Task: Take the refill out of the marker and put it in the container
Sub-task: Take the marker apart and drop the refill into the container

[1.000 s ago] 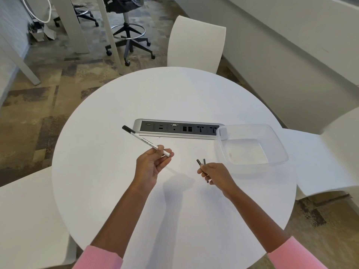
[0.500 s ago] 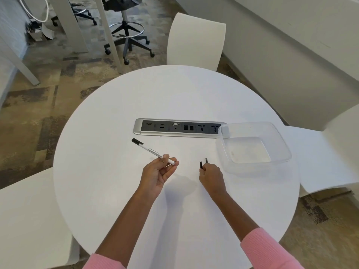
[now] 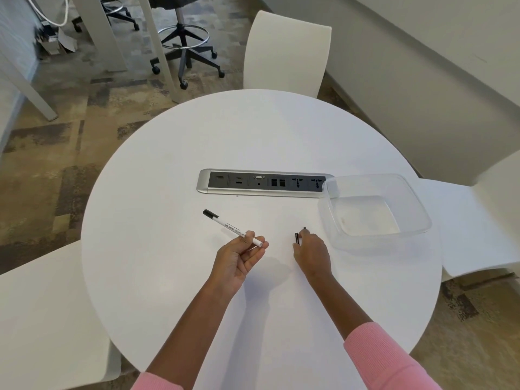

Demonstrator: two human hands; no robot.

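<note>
Beside the container, a socket strip.

Left grip: lower than 1 s ago; marker tipped flatter, cap end nearer bench. Right grip: rolled knuckles-up, sunk close to bench; dark pieces now poke out beyond fingertips.

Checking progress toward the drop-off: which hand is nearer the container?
Right. The right hand, gripping small dark pieces, sits just left of the container, not touching it. The left hand, holding the marker, is farther left, beyond the right hand.
</note>
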